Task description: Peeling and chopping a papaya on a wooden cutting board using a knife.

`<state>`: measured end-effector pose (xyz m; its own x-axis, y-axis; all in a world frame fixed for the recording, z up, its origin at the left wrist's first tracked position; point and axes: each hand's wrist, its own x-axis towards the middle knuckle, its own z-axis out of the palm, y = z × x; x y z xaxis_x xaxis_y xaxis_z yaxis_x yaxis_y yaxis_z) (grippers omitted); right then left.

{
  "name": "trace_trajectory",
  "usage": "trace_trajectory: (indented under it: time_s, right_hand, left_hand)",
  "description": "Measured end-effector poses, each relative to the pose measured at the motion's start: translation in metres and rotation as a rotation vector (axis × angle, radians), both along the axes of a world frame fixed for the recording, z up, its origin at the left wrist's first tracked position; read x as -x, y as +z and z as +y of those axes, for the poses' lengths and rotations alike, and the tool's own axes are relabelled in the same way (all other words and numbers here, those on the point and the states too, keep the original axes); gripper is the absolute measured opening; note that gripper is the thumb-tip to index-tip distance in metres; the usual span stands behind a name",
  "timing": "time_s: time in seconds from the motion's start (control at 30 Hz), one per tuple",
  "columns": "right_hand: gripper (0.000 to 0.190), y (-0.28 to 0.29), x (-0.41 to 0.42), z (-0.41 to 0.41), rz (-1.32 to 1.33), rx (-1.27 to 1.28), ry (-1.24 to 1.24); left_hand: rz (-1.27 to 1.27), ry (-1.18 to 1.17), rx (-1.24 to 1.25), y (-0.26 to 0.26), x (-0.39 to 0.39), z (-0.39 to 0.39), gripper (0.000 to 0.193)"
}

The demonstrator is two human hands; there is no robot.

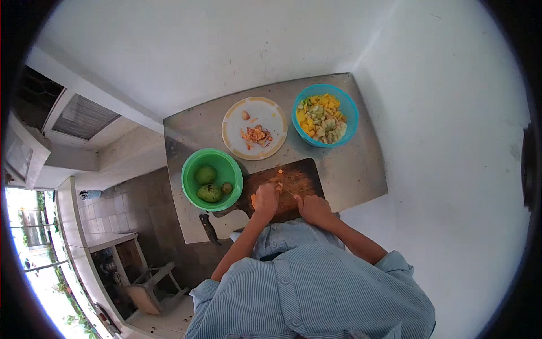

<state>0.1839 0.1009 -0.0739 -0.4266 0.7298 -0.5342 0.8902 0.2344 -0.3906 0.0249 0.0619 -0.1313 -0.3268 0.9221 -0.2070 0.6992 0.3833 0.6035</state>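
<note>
My left hand [267, 200] is over the dark wooden cutting board [300, 171], its fingers bent around an orange piece of food [253, 201] that shows at the hand's left edge. Close by on the right, my right hand [314, 207] grips a small knife [290, 193]. The thin blade points toward the left hand; the handle is hidden in the fist. Small orange bits [280, 171] lie on the board beyond my hands. Behind the board, a white plate [271, 106] with a yellowish patterned rim carries a heap of orange and reddish scraps [257, 134].
A green bowl [236, 167] with two green fruits [207, 183] and a small brown one [227, 188] overlaps the board's left side. Below it lies a black-handled knife [208, 229]. A blue bowl [352, 112] of cut yellow and pale fruit [321, 118] stands back right. White walls border the metal-topped table [355, 169].
</note>
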Motion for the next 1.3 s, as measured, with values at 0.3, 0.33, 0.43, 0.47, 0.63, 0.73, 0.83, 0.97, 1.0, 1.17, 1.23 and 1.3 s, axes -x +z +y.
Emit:
trace_trajectory:
  time_s: [0.3,0.33,0.43,0.47,0.63,0.73,0.83,0.97,1.0,1.17,1.23,1.3]
  right_hand:
    - [0.064,-0.020,-0.006,0.002,0.011,0.021,-0.035]
    - [0.065,-0.019,-0.005,0.001,0.008,0.026,-0.030]
    - [0.065,-0.015,-0.002,0.000,0.023,-0.007,-0.064]
    - [0.065,-0.025,-0.003,0.002,0.026,-0.011,-0.062]
    - [0.065,-0.048,-0.012,0.008,0.029,0.206,-0.145]
    - [0.064,-0.014,-0.006,-0.006,0.033,-0.017,-0.139]
    - [0.062,-0.004,-0.006,-0.012,0.040,-0.048,-0.112]
    - [0.061,0.007,-0.004,-0.011,0.018,-0.037,-0.096]
    - [0.061,0.009,-0.003,-0.010,0.012,-0.034,-0.083]
    - [0.061,0.018,0.001,-0.006,0.018,-0.036,-0.045]
    - [0.056,0.021,0.002,-0.001,-0.011,0.008,-0.005]
    - [0.056,0.025,0.003,0.004,-0.037,0.047,0.013]
  left_hand:
    - [-0.040,0.008,-0.056,0.007,0.001,0.002,0.020]
    - [-0.039,0.006,-0.058,0.009,0.001,0.002,0.020]
    - [-0.071,0.019,-0.007,0.009,0.003,0.001,0.020]
    - [-0.094,0.030,-0.060,0.003,0.004,-0.001,0.019]
    - [-0.089,0.067,-0.032,0.009,0.001,0.000,0.019]
    - [-0.101,0.088,-0.044,0.006,0.001,-0.004,0.019]
    - [-0.062,0.077,-0.088,0.013,-0.002,-0.005,0.020]
    - [-0.047,0.072,-0.060,0.022,-0.004,-0.003,0.021]
    - [-0.024,0.069,-0.024,0.024,-0.003,-0.002,0.020]
    - [-0.077,0.080,-0.068,-0.002,0.002,-0.007,0.018]
    - [-0.103,0.072,-0.064,0.008,0.001,-0.003,0.018]
    - [-0.144,0.066,-0.040,0.020,-0.001,-0.002,0.015]
